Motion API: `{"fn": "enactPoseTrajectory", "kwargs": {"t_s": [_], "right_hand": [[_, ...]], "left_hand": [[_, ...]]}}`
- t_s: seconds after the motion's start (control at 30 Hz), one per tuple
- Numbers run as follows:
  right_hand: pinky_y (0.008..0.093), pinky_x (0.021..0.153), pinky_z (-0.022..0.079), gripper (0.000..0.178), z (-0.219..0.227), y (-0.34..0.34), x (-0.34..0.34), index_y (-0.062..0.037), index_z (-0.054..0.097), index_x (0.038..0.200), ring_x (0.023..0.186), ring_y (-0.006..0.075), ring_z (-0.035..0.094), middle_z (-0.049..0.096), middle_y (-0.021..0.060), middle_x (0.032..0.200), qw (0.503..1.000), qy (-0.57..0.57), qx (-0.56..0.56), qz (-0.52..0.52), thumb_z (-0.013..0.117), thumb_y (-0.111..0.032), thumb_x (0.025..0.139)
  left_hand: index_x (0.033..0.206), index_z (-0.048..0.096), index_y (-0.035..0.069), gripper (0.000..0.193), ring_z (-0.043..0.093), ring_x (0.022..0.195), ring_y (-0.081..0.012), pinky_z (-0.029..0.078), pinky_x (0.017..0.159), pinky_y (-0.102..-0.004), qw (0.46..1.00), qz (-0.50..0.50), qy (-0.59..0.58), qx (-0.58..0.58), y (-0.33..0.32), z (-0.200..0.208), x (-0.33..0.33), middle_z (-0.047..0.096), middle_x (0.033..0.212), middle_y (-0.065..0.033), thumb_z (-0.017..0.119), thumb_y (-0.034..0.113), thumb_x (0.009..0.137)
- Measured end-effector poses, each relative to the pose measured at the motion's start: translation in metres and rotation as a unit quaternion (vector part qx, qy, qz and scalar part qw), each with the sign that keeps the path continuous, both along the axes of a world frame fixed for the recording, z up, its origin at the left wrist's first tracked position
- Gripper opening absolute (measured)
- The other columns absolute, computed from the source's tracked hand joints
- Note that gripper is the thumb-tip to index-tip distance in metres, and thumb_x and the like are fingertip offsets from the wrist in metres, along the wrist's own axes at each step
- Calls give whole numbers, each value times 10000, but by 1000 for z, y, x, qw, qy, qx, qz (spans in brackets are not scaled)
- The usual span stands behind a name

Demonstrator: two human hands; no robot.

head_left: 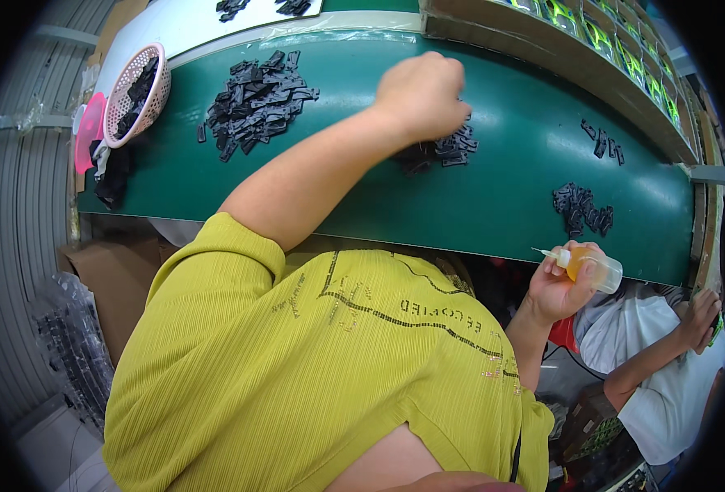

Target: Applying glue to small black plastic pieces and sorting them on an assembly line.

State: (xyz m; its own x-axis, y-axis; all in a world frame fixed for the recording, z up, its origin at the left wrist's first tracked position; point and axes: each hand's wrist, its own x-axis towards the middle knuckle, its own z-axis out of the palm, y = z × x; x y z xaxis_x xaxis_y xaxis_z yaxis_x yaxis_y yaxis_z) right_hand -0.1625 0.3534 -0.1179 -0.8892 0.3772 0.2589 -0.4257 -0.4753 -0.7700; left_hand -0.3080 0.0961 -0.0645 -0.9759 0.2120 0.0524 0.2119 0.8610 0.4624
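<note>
My left hand (pixel 426 94) is stretched out over the green worktable, its fingers curled closed above a small pile of black plastic parts (pixel 454 149). What it may hold is hidden behind the knuckles. Near the table's front edge, my right hand (pixel 561 289) grips a clear squeeze bottle (pixel 600 272) with a thin nozzle, part filled with amber liquid. The bottle lies tilted, nozzle to the left. Beyond it sits another small heap of black parts (pixel 580 209).
A large heap of black parts (pixel 257 102) and a pink basket (pixel 143 97) stand left on the green table (pixel 338 193). A few loose parts (pixel 604 142) lie far right. A shelf (pixel 559 57) with green-and-black items runs along the back. Another person (pixel 641 353) works at right.
</note>
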Motion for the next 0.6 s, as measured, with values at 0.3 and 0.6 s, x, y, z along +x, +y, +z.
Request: {"fn": "enactPoseTrajectory", "kwargs": {"t_s": [0.3,0.6], "right_hand": [[241,455,426,303,7,-15,-9,18,503,1087,542,130,477,573,156,873,999,-24,26,1,562,-182,867],[266,467,429,293,4,-21,-22,8,508,1087,535,138,480,585,158,857,999,-24,-19,9,557,-190,876]], "left_hand": [[798,657,27,236,624,685,-223,496,641,-336,990,0,-97,99,-12,-2,-19,647,726,-111,721,222,683],[729,589,32,159,557,510,-81,428,454,-203,829,-107,-416,358,29,14,48,566,587,-25,709,135,729]]}}
